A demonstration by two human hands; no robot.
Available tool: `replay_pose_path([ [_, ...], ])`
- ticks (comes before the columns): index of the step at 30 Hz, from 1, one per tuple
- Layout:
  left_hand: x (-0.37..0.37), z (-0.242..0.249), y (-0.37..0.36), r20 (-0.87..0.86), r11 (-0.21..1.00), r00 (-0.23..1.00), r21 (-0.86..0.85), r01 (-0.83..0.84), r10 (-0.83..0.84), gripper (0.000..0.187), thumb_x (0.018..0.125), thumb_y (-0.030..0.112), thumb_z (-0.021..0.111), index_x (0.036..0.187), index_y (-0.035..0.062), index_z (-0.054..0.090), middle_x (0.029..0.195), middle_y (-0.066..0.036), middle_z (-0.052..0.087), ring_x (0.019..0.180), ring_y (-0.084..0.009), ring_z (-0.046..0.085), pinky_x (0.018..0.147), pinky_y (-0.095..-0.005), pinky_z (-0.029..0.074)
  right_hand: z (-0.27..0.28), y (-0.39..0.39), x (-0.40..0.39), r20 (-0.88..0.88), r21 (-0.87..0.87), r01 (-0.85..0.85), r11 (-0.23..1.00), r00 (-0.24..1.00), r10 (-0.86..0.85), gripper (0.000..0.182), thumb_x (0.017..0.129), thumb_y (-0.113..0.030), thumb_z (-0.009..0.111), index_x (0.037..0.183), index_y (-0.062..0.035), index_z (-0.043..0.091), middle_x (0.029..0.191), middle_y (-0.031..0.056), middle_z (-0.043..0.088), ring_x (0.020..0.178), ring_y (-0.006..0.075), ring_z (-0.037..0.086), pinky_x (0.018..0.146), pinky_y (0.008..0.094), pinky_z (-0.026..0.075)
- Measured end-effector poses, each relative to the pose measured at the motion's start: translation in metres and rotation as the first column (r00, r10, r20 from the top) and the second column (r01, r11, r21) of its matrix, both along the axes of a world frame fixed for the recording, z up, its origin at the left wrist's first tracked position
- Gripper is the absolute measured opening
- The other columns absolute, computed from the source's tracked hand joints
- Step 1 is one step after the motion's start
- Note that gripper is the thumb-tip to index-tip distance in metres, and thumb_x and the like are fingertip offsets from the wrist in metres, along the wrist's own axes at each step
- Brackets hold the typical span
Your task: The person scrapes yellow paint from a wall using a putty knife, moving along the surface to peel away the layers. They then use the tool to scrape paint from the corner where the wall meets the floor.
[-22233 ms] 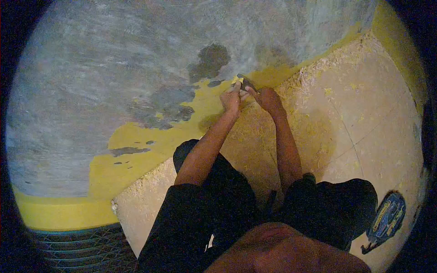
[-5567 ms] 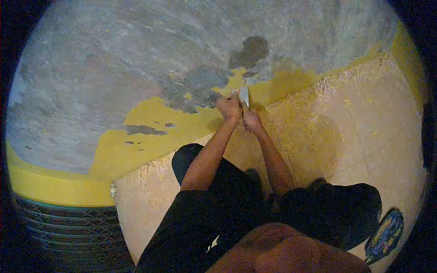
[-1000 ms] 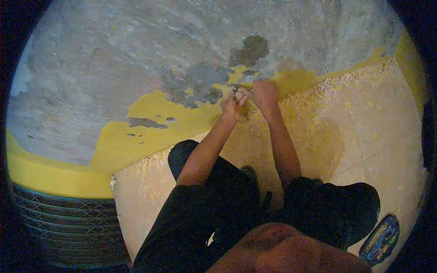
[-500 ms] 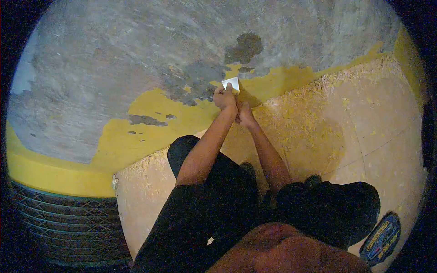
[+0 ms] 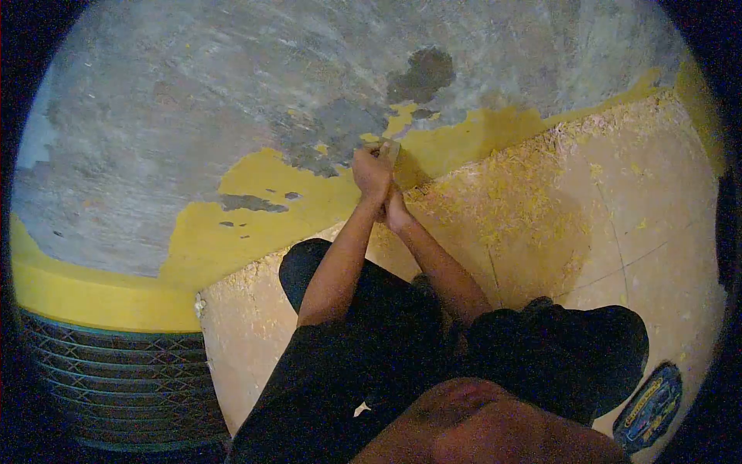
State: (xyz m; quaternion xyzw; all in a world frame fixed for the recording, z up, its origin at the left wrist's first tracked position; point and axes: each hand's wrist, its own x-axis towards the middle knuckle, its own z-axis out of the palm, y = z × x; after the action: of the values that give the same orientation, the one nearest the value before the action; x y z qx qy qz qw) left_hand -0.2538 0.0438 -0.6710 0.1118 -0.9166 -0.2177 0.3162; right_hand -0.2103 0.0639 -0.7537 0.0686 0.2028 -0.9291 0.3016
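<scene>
My left hand (image 5: 372,173) is closed around a flat-bladed scraper (image 5: 395,151) low on the wall. Just below it, my right hand (image 5: 396,210) is closed against the same tool, at its lower end; the handle is hidden by my fingers. The blade shows edge-on and dull beside my left fingers, close to the wall (image 5: 193,100). Patches of yellow paint (image 5: 270,182) cover the wall's lower part, with ragged edges against bare grey above. A darker grey patch (image 5: 421,75) lies above my hands.
Yellow paint flakes (image 5: 518,193) litter the tan tiled floor (image 5: 657,232) along the wall's foot. My dark-clothed knees (image 5: 556,348) are bent beneath my arms. A dark striped panel (image 5: 124,379) is at lower left, and a dark oval item with yellow lettering (image 5: 649,407) at lower right.
Both hands have shifted slightly left and down together with the scraper. Its blade, earlier showing a bright white face, is now turned and looks narrow and dull.
</scene>
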Motion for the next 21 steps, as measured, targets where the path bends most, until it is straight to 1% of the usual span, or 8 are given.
replay_pose_path([
  [2, 0.002, 0.016, 0.000, 0.103, 0.998, 0.993, 0.035, 0.055, -0.059, 0.021, 0.081, 0.026, 0.069, 0.084, 0.0046, 0.072, 0.076, -0.019, 0.067, 0.072, -0.0393, 0.064, 0.068, -0.0465, 0.050, 0.002, -0.003, -0.004, 0.024, -0.048, -0.058, 0.997, 0.998, 0.059, 0.056, 0.091, -0.064, 0.037, 0.105, -0.0155, 0.061, 0.087, 0.0014, 0.065, 0.069, 0.0175, 0.061, 0.054, 0.0365, 0.052],
  [7, 0.002, 0.040, 0.006, 0.287, 0.998, 0.956, -0.032, -0.050, 0.057, 0.016, 0.080, 0.016, 0.068, 0.092, 0.0088, 0.074, 0.083, -0.021, 0.068, 0.078, -0.0399, 0.066, 0.070, -0.0475, 0.052, 0.028, 0.001, 0.000, 0.109, -0.211, -0.090, 0.973, 0.987, 0.115, 0.058, 0.090, -0.068, 0.036, 0.107, -0.0179, 0.060, 0.086, -0.0012, 0.065, 0.069, 0.0155, 0.061, 0.056, 0.0349, 0.053],
  [9, 0.004, 0.043, 0.010, 0.289, 0.996, 0.954, -0.073, -0.058, 0.077, 0.015, 0.080, 0.015, 0.068, 0.092, 0.0093, 0.074, 0.082, -0.021, 0.068, 0.079, -0.0397, 0.066, 0.071, -0.0472, 0.053, 0.027, 0.000, 0.002, 0.186, -0.301, -0.117, 0.946, 0.966, 0.179, 0.049, 0.091, -0.061, 0.042, 0.106, -0.0163, 0.059, 0.091, -0.0009, 0.064, 0.079, 0.0149, 0.062, 0.067, 0.0343, 0.053],
  [13, -0.004, 0.034, -0.004, 0.249, 0.988, 0.968, -0.157, -0.001, 0.040, 0.020, 0.080, 0.022, 0.071, 0.089, 0.0051, 0.074, 0.078, -0.019, 0.069, 0.073, -0.0363, 0.068, 0.065, -0.0428, 0.051, 0.037, 0.007, 0.000, 0.124, -0.205, -0.185, 0.961, 0.969, 0.213, 0.049, 0.090, -0.061, 0.042, 0.105, -0.0170, 0.059, 0.088, -0.0018, 0.064, 0.073, 0.0140, 0.062, 0.060, 0.0333, 0.054],
  [16, -0.001, 0.037, -0.004, 0.182, 0.988, 0.980, -0.121, 0.101, -0.078, 0.021, 0.081, 0.024, 0.070, 0.089, 0.0046, 0.074, 0.077, -0.018, 0.069, 0.069, -0.0347, 0.067, 0.064, -0.0417, 0.051, 0.018, -0.017, -0.011, 0.011, -0.394, -0.242, 0.887, 0.963, 0.268, 0.061, 0.091, -0.066, 0.036, 0.115, -0.0149, 0.057, 0.103, 0.0037, 0.064, 0.087, 0.0202, 0.063, 0.070, 0.0383, 0.056],
  [18, 0.000, 0.041, -0.001, 0.171, 0.991, 0.980, -0.064, 0.116, -0.104, 0.023, 0.082, 0.025, 0.070, 0.087, 0.0038, 0.073, 0.074, -0.017, 0.069, 0.065, -0.0328, 0.066, 0.063, -0.0407, 0.051, 0.035, -0.009, -0.005, 0.182, -0.176, -0.073, 0.982, 0.978, 0.105, 0.059, 0.092, -0.065, 0.036, 0.110, -0.0134, 0.058, 0.094, 0.0034, 0.065, 0.076, 0.0195, 0.064, 0.063, 0.0361, 0.055],
  [19, 0.002, 0.041, -0.002, 0.159, 0.991, 0.979, -0.012, 0.133, -0.129, 0.024, 0.082, 0.027, 0.070, 0.086, 0.0029, 0.073, 0.071, -0.017, 0.068, 0.061, -0.0309, 0.065, 0.061, -0.0396, 0.050, 0.046, -0.001, -0.003, 0.186, -0.178, -0.077, 0.981, 0.976, 0.111, 0.059, 0.092, -0.065, 0.036, 0.110, -0.0134, 0.058, 0.094, 0.0034, 0.065, 0.076, 0.0195, 0.064, 0.063, 0.0361, 0.055],
  [21, 0.002, 0.036, -0.004, 0.163, 0.992, 0.980, 0.057, 0.109, -0.117, 0.027, 0.083, 0.028, 0.070, 0.084, 0.0016, 0.072, 0.067, -0.016, 0.067, 0.057, -0.0280, 0.063, 0.059, -0.0387, 0.049, 0.059, 0.011, 0.000, 0.208, -0.145, -0.119, 0.982, 0.967, 0.148, 0.053, 0.093, -0.063, 0.037, 0.096, -0.0142, 0.059, 0.071, 0.0010, 0.061, 0.053, 0.0166, 0.056, 0.045, 0.0315, 0.048],
])
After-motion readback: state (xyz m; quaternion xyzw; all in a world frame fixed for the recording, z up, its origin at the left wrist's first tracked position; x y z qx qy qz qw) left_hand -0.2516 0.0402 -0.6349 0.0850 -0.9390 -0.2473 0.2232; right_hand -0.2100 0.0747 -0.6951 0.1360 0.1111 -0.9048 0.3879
